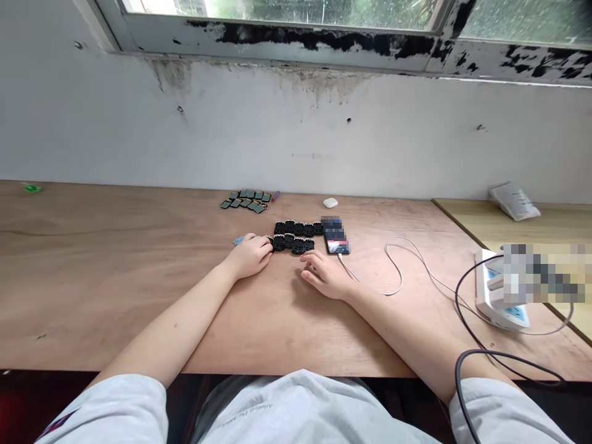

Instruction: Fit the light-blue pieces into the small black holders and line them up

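Note:
My left hand [252, 254] rests palm down at the left end of the front row of small black plastic parts [298, 245]. Its fingers are bent together over the end part, which they mostly hide. A bit of blue [238, 240] shows just behind that hand. My right hand [326, 274] hovers low over the table in front of the row's right end, fingers loosely apart and holding nothing. A second row of black parts [299, 229] lies behind the first. Next to its right end is a phone [337, 237] with a white cable plugged in.
Several small green-grey screen-like modules [247, 202] lie at the back, beside a purple screwdriver-like item [276, 196]. A white case [330, 202] sits near the wall. At right are a white power strip [493, 293], looping cables [467, 354] and a white packet [514, 201].

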`<state>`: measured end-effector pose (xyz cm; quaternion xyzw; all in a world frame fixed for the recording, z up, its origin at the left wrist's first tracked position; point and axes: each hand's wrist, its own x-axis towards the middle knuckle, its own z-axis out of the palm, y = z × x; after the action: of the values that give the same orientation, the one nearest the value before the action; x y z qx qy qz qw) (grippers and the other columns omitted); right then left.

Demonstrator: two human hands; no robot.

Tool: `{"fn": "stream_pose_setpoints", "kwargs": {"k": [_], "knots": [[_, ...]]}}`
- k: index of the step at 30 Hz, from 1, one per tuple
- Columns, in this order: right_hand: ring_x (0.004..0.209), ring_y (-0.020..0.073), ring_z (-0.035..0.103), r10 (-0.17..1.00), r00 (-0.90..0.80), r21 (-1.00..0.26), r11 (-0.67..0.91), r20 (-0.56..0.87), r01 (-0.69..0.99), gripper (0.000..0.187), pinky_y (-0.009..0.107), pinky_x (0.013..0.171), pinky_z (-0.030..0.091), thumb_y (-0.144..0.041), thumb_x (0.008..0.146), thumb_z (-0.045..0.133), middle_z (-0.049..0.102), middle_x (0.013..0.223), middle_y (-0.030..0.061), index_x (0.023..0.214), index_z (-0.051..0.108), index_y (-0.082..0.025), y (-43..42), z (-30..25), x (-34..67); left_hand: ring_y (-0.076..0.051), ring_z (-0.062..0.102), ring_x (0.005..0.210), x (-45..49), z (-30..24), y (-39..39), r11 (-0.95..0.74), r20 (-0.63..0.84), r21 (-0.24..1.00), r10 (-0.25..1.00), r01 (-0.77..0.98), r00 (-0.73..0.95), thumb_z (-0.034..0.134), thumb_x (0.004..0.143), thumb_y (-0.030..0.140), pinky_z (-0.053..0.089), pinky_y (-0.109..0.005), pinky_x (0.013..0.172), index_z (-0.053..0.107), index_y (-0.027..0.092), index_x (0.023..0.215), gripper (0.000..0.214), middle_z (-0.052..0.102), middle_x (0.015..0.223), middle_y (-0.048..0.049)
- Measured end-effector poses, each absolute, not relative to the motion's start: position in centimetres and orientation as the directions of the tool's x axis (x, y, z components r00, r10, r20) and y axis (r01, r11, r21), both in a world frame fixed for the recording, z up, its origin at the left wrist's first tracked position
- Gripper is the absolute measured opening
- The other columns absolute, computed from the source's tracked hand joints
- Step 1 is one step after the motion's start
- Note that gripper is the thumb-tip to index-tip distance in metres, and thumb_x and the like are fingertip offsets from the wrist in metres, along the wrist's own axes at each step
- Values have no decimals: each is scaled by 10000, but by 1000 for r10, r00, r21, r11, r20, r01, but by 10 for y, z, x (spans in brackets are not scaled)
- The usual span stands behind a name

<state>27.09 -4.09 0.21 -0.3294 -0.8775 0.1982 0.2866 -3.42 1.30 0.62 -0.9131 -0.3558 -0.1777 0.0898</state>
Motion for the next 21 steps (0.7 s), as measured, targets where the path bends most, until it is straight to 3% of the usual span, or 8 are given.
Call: {"fn": "stream_pose_setpoints", "kwargs": {"k": [4, 10, 14, 19, 21], "knots": [[1170, 247, 622, 671, -619, -455, 737, 408, 499, 250, 414, 1001, 531, -345, 1042, 553, 613, 1319, 134, 1251, 590, -212, -42, 4, 268, -265, 652, 988, -17, 4, 9, -731, 378, -2, 632, 683, 677, 457, 1006, 237, 441, -469, 942, 702, 207, 1018, 247, 710, 1011, -104], [1291, 331, 522, 690, -615, -185, 709, 382, 680, 319, 532, 1079, 434, -348, 1007, 601, 589, 1419, 151, 1295, 614, -212, -39, 2, 263, -283, 636, 1013, -9, 1, 4, -697, 392, 46, 672, 715, 629, 490, 993, 277, 439, -472, 935, 678, 202, 1059, 213, 704, 1064, -115], [1332, 332, 517, 721, -606, -168, 679, 336, 715, 422, 543, 1097, 403, -392, 1026, 571, 567, 1481, 151, 1409, 558, -216, -35, 1, 260, -299, 627, 991, -7, 1, 4, -613, 418, 38, 727, 789, 545, 538, 978, 322, 442, -484, 910, 657, 201, 1000, 171, 694, 1017, -119], [1339, 350, 508, 734, -598, -161, 665, 323, 729, 482, 562, 1081, 398, -416, 1025, 568, 549, 1517, 150, 1464, 524, -224, -33, 1, 258, -333, 591, 1169, 3, -1, 2, -593, 476, 85, 730, 801, 490, 558, 978, 338, 455, -506, 971, 629, 198, 1261, 324, 651, 1254, -154], [1335, 354, 505, 732, -600, -155, 666, 322, 729, 481, 568, 1073, 397, -423, 1027, 562, 552, 1519, 143, 1468, 523, -235, -32, 2, 257, -333, 577, 1200, 8, -3, 2, -609, 458, 97, 729, 787, 508, 550, 987, 344, 469, -510, 988, 644, 198, 1266, 329, 626, 1303, -158]]}}
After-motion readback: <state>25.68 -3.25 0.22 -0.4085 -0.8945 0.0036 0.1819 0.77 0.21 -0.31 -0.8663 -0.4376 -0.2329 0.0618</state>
